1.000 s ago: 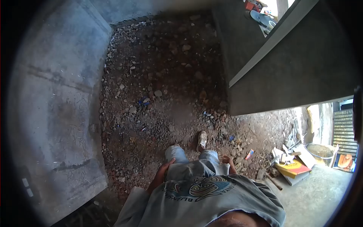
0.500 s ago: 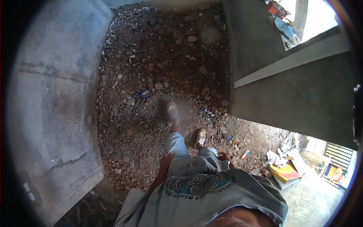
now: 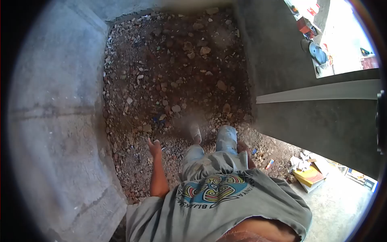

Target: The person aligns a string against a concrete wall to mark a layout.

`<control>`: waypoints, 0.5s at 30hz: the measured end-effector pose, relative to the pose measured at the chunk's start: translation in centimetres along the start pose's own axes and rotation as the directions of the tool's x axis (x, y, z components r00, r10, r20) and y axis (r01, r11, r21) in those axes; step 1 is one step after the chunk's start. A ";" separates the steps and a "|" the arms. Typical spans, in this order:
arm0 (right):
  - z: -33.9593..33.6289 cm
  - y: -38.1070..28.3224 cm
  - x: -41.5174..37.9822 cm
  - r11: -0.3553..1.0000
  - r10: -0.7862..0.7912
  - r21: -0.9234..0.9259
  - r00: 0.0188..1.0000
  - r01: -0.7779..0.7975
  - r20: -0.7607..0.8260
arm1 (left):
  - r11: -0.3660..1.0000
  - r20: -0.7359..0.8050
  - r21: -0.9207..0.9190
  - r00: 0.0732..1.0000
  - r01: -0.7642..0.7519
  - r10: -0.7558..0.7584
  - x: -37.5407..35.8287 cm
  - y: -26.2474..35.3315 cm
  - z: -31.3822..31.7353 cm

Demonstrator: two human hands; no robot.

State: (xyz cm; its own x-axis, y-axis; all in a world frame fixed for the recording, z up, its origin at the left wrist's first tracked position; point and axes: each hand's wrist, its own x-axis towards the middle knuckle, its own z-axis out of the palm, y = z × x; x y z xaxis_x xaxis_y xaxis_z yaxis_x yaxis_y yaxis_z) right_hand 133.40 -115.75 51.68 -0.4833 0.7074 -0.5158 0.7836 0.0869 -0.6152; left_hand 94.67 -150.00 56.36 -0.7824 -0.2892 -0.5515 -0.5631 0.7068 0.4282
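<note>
My left hand is out to the left of my legs, above the rubble floor, with its fingers apart and nothing in it. On the other side, my right hand hangs beside my right thigh, partly hidden by the leg and shirt; its fingers are too dark and small to make out. A light shoe shows below my left knee. My right knee is raised forward in pale trousers.
Grey walls stand at the left and right. A pale ledge crosses the right wall. A yellow box with scraps lies at the lower right. A blue object rests in the wall opening.
My left hand has moved away from my thigh, out and forward. My right leg has come forward, hiding its shoe. The view has shifted and turned slightly.
</note>
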 end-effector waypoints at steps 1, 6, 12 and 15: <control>0.5 0.7 1.9 0.996 -0.088 0.005 0.996 0.088 -0.013 | 0.990 0.044 0.090 0.994 -0.104 0.101 0.5 3.6 -2.3; 0.6 -2.1 6.6 0.979 0.003 0.205 0.995 -0.023 0.098 | 0.952 0.215 0.013 0.931 -0.306 0.296 6.9 9.9 -5.0; 3.1 -2.4 13.9 0.960 0.070 0.257 0.982 -0.114 0.174 | 0.975 0.578 0.144 0.786 0.168 -0.221 5.6 15.1 0.9; 2.3 -7.7 17.4 0.879 0.216 0.387 0.956 -0.280 0.200 | 0.917 0.694 0.357 0.606 0.178 -0.388 1.4 20.8 4.3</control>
State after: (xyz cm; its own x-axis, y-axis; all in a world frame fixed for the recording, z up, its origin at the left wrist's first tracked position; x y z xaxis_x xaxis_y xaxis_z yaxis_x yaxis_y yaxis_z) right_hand 118.04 -105.77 46.09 -0.3705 0.5543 -0.7453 0.6728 -0.3930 -0.6268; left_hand 82.99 -132.90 61.45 -0.0711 -0.0012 -0.9975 -0.5605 0.8272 0.0390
